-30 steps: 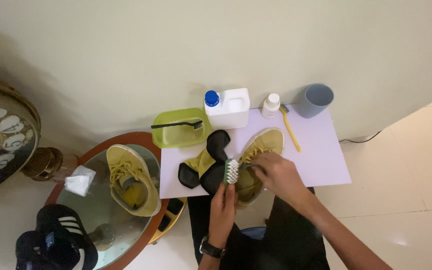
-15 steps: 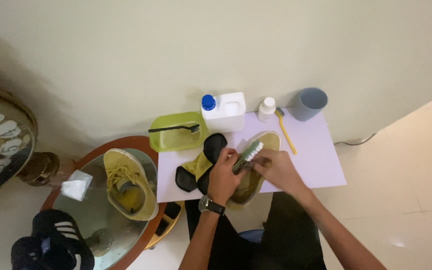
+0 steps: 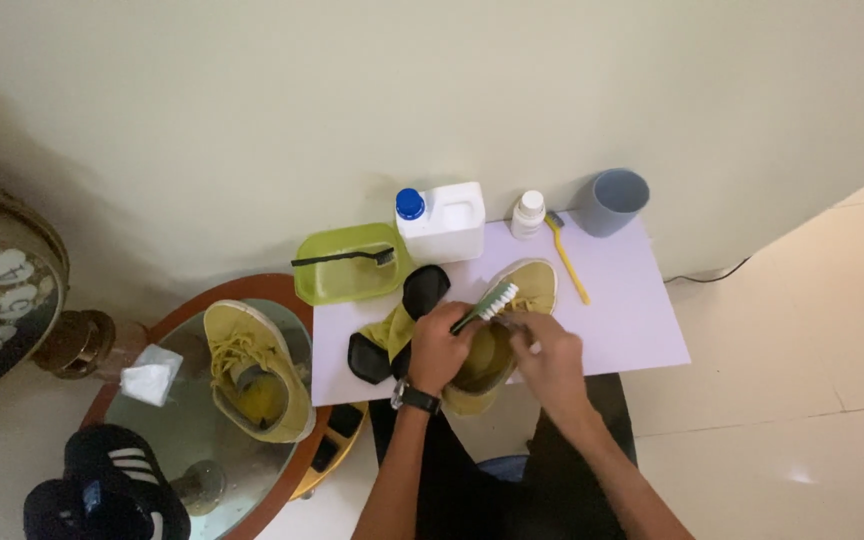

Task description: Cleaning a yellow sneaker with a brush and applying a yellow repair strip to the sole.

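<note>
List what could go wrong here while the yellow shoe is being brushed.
1. The yellow shoe lies at the white board's near edge; a hard stroke of the brush might push it off.
2. The left hand and right hand work close together, so bristles may scrape fingers.
3. Splashes could reach the other shoe.

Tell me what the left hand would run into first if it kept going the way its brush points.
Probably the white plastic jug with a blue cap: the left hand aims the green-handled brush up-right toward it, though depth is unclear.
</note>
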